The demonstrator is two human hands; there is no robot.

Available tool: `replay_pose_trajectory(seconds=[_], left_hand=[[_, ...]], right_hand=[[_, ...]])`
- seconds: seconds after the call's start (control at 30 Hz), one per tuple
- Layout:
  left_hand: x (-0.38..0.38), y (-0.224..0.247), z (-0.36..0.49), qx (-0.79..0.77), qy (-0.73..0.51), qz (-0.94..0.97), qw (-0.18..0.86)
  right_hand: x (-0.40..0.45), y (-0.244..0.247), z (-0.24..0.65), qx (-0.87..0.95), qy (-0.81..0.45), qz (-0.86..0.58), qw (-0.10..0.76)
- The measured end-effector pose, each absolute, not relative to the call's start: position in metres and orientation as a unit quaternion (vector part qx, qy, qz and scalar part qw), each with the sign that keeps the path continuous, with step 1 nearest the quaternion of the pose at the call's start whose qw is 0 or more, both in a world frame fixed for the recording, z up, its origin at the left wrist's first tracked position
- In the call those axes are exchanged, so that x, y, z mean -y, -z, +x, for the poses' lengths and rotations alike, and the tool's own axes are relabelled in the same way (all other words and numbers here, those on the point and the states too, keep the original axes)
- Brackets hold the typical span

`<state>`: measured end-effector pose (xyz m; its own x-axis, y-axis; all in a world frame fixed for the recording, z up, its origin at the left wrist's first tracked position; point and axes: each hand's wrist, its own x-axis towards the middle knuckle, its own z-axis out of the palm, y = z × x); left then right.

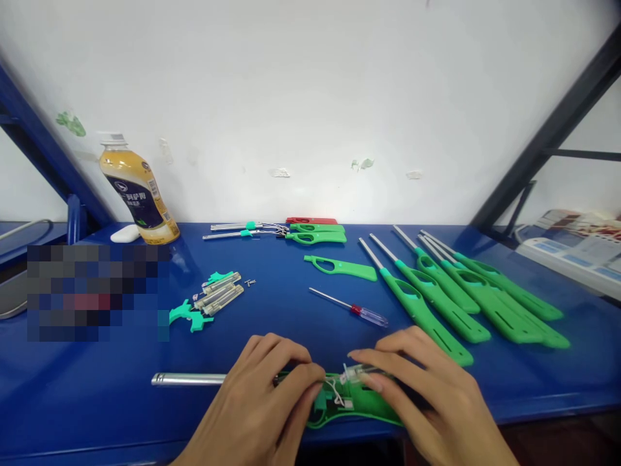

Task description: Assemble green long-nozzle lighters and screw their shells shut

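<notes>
An opened green stick lighter [369, 409] lies at the table's front edge, its inside facing up and its metal tube [189, 379] pointing left. My left hand [264, 395] is closed over the lighter where the tube meets the body, thumb and fingertips pinched together. Beside those fingertips, thin white wires [334, 388] and a teal trigger piece [320, 401] show inside the housing. Between the thumb and fingers of my right hand [427, 385] is a clear fuel tank [356, 373], tilted just above the right part of the housing. My palms hide parts of the lighter.
Assembled green lighters [441, 310] lie at right. A screwdriver [356, 309] rests mid-table, below a green half shell [344, 267]. More shells [317, 236] and tubes lie along the wall. Clear tanks [220, 294] and teal triggers [182, 312] sit left, near a bottle [138, 194].
</notes>
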<state>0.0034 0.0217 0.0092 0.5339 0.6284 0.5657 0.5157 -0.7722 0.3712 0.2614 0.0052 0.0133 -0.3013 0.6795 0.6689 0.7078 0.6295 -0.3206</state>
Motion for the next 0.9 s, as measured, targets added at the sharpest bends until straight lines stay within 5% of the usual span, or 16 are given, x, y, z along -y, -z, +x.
replay_pose_trajectory(seconds=[0.4,0.9], left_hand=[[-0.013,-0.006,-0.006,-0.345,-0.34,0.875,-0.017],[-0.011,-0.004,-0.003,-0.331,-0.34,0.88,-0.011]], right_hand=[[-0.006,-0.014,0.26,0.799,-0.02,-0.435,0.414],[-0.003,-0.015,0.26,0.801,-0.066,-0.441,0.398]])
